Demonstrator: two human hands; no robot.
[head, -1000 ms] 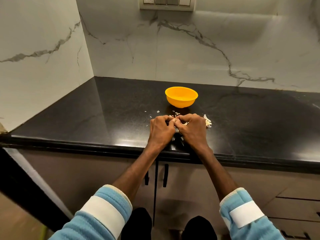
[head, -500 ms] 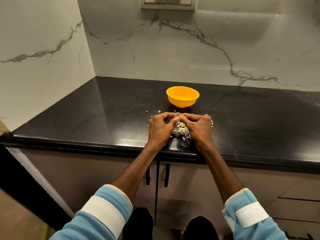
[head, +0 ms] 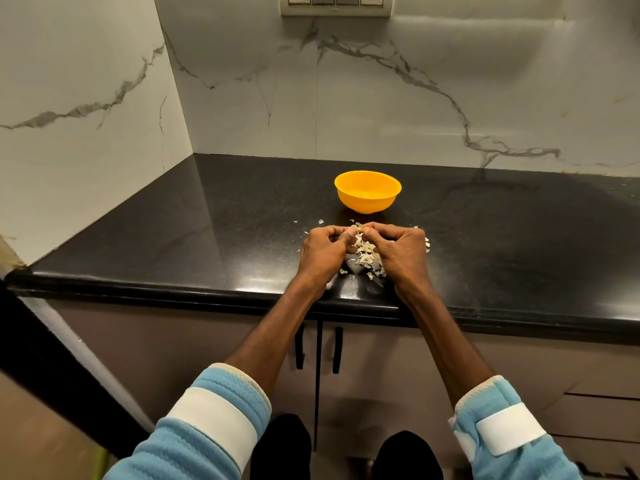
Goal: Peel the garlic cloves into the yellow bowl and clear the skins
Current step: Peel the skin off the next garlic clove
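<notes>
Along the back and left, walls (head: 381,98): white marble with grey veins, meeting in a corner behind the counter.
Countertop (head: 207,237): glossy black stone with a rounded front edge; it carries everything the task needs.
Cabinet doors (head: 207,341): grey-brown fronts under the counter, with two upright black handles (head: 299,348) side by side at the seam.
Sleeves (head: 207,427): light blue knit with a white band on each, pushed up so both forearms are bare.
Switch plate (head: 336,5): set on the back wall at the top edge of the view, partly cut off.
Left hand (head: 322,252): resting on the counter near its front edge, fingers curled in, thumb and fingertips pinching the garlic clove.
Right hand (head: 398,251): just beside the left, curled the same way, its fingertips meeting the left hand's on the same clove.
Yellow bowl (head: 367,192): upright on the counter just beyond the hands, apart from them; I cannot tell what lies inside.
Skins (head: 365,258): a loose pale heap on the counter between the two hands, under the fingertips.
Garlic clove (head: 358,229): a small pale piece held at the joined fingertips above the heap, mostly hidden by the fingers.
Stray flakes (head: 426,242): a few bits just right of the right hand, others scattered left of the left hand.
</notes>
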